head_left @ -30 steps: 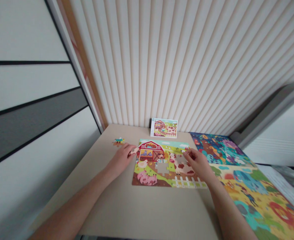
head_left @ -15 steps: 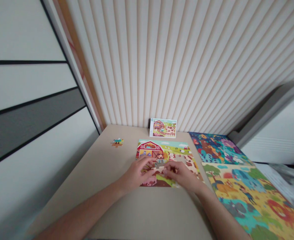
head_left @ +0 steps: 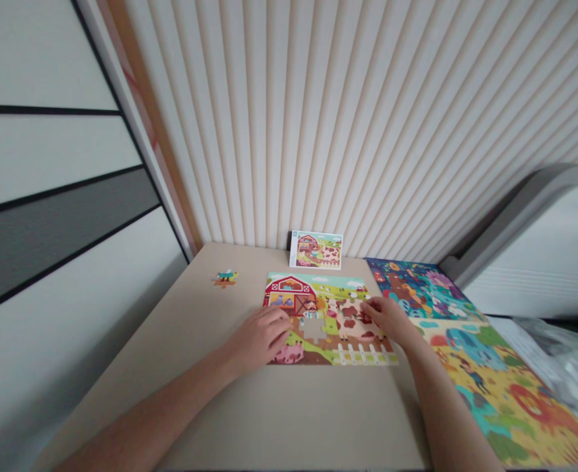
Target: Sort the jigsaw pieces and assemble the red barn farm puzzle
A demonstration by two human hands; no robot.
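A farm jigsaw puzzle (head_left: 318,286) with a red barn, a cow and a white fence lies on the table. Near its middle, a gap (head_left: 313,329) shows the grey backing. My left hand (head_left: 264,335) rests palm down on the puzzle's left side, fingers loosely bent, holding nothing. At the cow's back, on the right side, my right hand (head_left: 390,318) has thumb and fingertips together on a cow puzzle piece (head_left: 353,309), which sits among the others. A loose puzzle piece (head_left: 225,278) in blue, yellow and brown lies on the table to the left.
Behind the puzzle a small picture card (head_left: 317,250) of the same farm scene stands upright near the pleated curtain (head_left: 279,118). To the right lie a dark blue picture puzzle (head_left: 416,288) and a yellow animal puzzle (head_left: 495,380). Clear plastic wrap (head_left: 564,354) is at the far right.
My right hand has moved right, from the puzzle's middle to the cow's back, where the earlier gap now looks filled. My left hand has drawn back left. The middle gap is now uncovered.
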